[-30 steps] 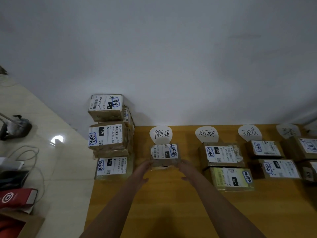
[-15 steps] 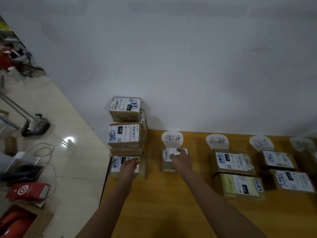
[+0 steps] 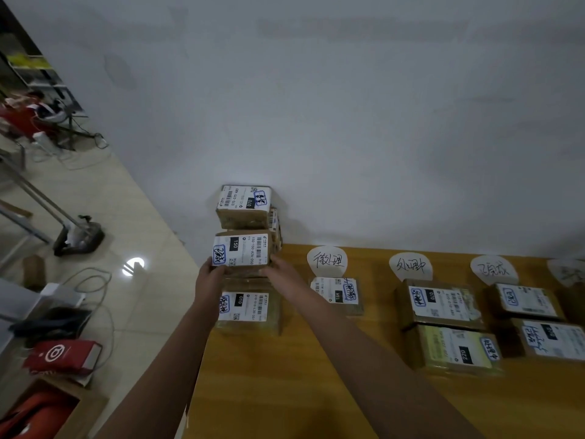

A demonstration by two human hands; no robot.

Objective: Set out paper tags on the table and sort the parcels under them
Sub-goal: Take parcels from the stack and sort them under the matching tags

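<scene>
Hands frame one box: the left hand [image 3: 210,275] grips the left edge of the parcel marked 150 [image 3: 240,250], fingers curled round its side, and the right hand [image 3: 278,269] clasps the right edge the same way; whether the box is lifted yet I cannot tell. It sits midway up the stack [image 3: 274,228] at the left corner of the table [image 3: 316,391], the bottom parcel [image 3: 245,307] below it and the top parcel [image 3: 243,201] above and behind; whether that top one rests on it is unclear. A second ago both hands were settling a box under the first paper tag [image 3: 327,259]; half a second ago the right hand was on it while the left reached for the stack's base; now that placed parcel [image 3: 337,291] lies released just below its tag; so one sort looks finished and the next pick begun. Further right, the third paper tag [image 3: 493,269] already heads sorted parcels [image 3: 525,299]; the blue scrawl on the held box resembles its writing, so it probably belongs there.
</scene>
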